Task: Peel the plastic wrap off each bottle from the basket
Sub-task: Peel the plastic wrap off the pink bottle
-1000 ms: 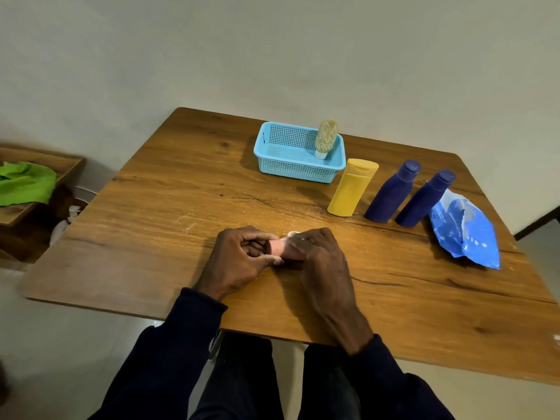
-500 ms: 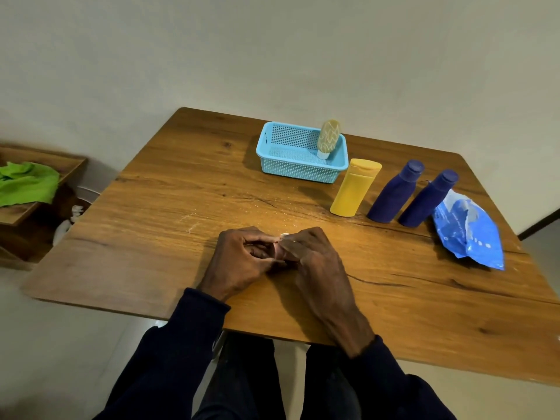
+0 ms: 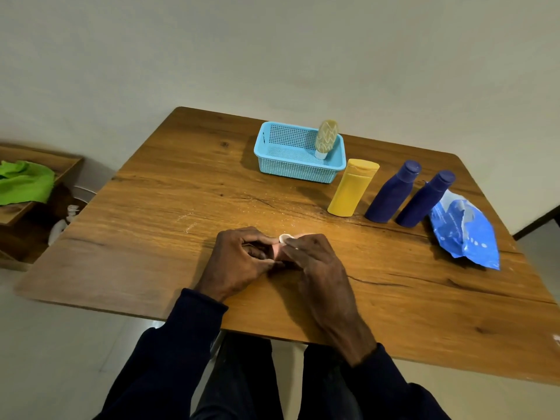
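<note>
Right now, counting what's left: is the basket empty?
No. One patterned bottle stands upright, cap down, in the blue basket.

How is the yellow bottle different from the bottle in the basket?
The yellow bottle stands on the table, right of the basket; the patterned bottle stands inside the basket. The yellow bottle is plain yellow all over, while the patterned bottle has wavy pale lines. The yellow bottle has its cap on top; the patterned bottle rests on its white cap. Both stand up.
</note>
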